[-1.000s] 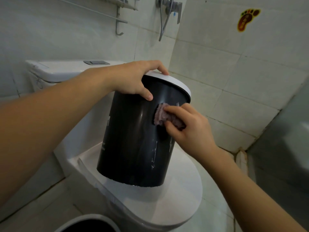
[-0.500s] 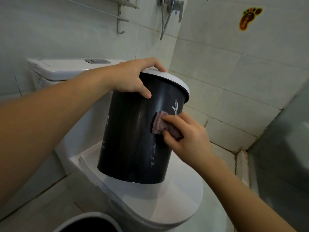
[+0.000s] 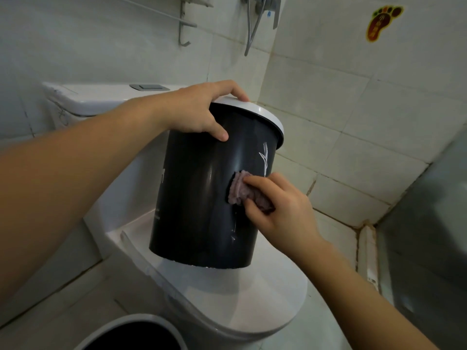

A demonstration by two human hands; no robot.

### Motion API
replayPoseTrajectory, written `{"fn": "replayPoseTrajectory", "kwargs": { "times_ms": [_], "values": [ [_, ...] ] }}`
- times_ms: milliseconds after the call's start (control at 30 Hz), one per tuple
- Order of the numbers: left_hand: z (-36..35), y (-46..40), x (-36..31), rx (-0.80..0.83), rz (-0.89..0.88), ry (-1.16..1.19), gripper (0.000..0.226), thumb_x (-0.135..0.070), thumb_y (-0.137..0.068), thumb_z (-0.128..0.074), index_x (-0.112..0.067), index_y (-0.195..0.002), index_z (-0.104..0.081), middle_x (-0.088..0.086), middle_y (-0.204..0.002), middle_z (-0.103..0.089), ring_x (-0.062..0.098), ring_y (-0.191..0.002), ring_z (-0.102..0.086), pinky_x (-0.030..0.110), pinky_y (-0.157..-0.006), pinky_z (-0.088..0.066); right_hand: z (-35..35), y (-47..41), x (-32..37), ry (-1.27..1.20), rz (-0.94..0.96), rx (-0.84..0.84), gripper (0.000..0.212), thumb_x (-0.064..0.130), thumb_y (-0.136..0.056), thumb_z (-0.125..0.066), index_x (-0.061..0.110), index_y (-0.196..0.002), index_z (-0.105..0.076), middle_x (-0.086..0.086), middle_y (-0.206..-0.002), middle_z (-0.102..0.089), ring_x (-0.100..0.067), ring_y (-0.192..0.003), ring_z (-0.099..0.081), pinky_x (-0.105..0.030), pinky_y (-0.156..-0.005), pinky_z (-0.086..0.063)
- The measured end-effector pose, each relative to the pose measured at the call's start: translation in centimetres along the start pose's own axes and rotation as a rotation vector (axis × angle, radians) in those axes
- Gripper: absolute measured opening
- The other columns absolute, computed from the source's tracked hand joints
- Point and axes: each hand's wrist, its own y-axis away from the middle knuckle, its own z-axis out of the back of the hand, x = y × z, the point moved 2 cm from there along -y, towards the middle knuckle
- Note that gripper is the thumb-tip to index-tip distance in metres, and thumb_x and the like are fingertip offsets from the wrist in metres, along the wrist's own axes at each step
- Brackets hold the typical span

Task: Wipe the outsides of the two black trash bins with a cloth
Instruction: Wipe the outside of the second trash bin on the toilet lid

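A black trash bin [image 3: 197, 198] with a white rim stands tilted on the closed toilet lid [image 3: 252, 294]. My left hand [image 3: 202, 109] grips the bin's rim from above, thumb on the black side. My right hand [image 3: 280, 205] holds a folded pinkish-purple cloth [image 3: 238, 189] and presses it against the bin's right side, about halfway down. White twig-like markings run down the bin beside the cloth. The white rim of a second black bin [image 3: 131, 329] shows at the bottom edge, on the floor left of the toilet.
The white toilet tank [image 3: 101, 97] with a grey flush button sits behind the bin. Tiled walls close in behind and to the right, with a shower hose [image 3: 255, 26] and a metal rack [image 3: 184, 24] above. A glass panel [image 3: 429, 236] stands at right.
My right hand has slid the cloth downward along the bin's side, uncovering the upper white marking. My left hand keeps its grip on the rim.
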Motion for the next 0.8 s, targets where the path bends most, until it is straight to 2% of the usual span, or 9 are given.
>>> {"fn": "replayPoseTrajectory", "kwargs": {
  "times_ms": [200,300,400,533,600,700,800],
  "values": [
    [0.2,-0.1,0.3,-0.006,0.011,0.011,0.067,-0.013,-0.076,-0.083,-0.055,-0.115,-0.050,-0.009,-0.115,-0.059,0.017,-0.104,-0.060,0.041,-0.090,-0.054,-0.8,4.2,0.5,-0.092,0.202,0.171,0.032,0.027,-0.086,-0.067,0.020,-0.117,-0.070,0.001,-0.093,-0.058,-0.014,-0.077,-0.055,-0.027,-0.062,-0.050],
    [0.1,-0.1,0.2,-0.011,0.014,0.009,0.067,-0.013,-0.075,-0.083,-0.057,-0.114,-0.050,-0.007,-0.116,-0.060,0.019,-0.105,-0.061,0.044,-0.092,-0.054,-0.6,4.5,0.2,-0.080,0.248,0.190,0.030,0.025,-0.085,-0.067,0.021,-0.115,-0.071,0.002,-0.091,-0.058,-0.013,-0.076,-0.054,-0.026,-0.060,-0.049],
    [-0.1,-0.3,0.1,-0.014,0.012,0.001,0.067,-0.012,-0.075,-0.083,-0.054,-0.115,-0.050,-0.007,-0.115,-0.061,0.018,-0.103,-0.061,0.043,-0.091,-0.054,-0.1,2.7,-0.4,-0.054,0.160,0.103,0.032,0.029,-0.088,-0.062,0.020,-0.117,-0.070,0.002,-0.093,-0.060,-0.014,-0.077,-0.055,-0.030,-0.060,-0.051],
    [-0.1,-0.4,0.1,-0.012,0.015,-0.006,0.068,-0.012,-0.074,-0.084,-0.054,-0.115,-0.050,-0.007,-0.113,-0.061,0.018,-0.103,-0.061,0.043,-0.093,-0.053,-0.2,1.2,-0.4,-0.049,0.007,0.024,0.034,0.035,-0.088,-0.058,0.020,-0.116,-0.069,0.005,-0.092,-0.058,-0.011,-0.076,-0.054,-0.028,-0.060,-0.050],
    [-0.1,-0.4,0.2,-0.017,0.014,-0.006,0.068,-0.011,-0.074,-0.084,-0.053,-0.115,-0.050,-0.006,-0.114,-0.061,0.019,-0.104,-0.061,0.044,-0.094,-0.052,-0.3,1.9,-0.2,-0.104,0.027,0.054,0.034,0.034,-0.087,-0.060,0.020,-0.116,-0.069,0.004,-0.094,-0.058,-0.011,-0.077,-0.054,-0.028,-0.062,-0.051],
    [0.0,-0.4,0.3,-0.016,0.017,0.000,0.067,-0.011,-0.075,-0.083,-0.051,-0.118,-0.050,-0.007,-0.115,-0.060,0.018,-0.104,-0.060,0.041,-0.093,-0.052,-0.8,4.2,0.0,-0.224,0.105,0.192,0.032,0.028,-0.086,-0.065,0.019,-0.117,-0.068,0.003,-0.097,-0.058,-0.012,-0.078,-0.056,-0.029,-0.065,-0.052],
    [0.1,-0.2,0.3,-0.006,0.019,0.012,0.067,-0.012,-0.075,-0.083,-0.052,-0.118,-0.050,-0.008,-0.116,-0.060,0.018,-0.105,-0.060,0.041,-0.092,-0.052,-0.8,5.7,0.3,-0.239,0.157,0.276,0.031,0.025,-0.084,-0.068,0.019,-0.114,-0.070,0.003,-0.095,-0.058,-0.014,-0.075,-0.056,-0.030,-0.062,-0.052]
  ]
}}
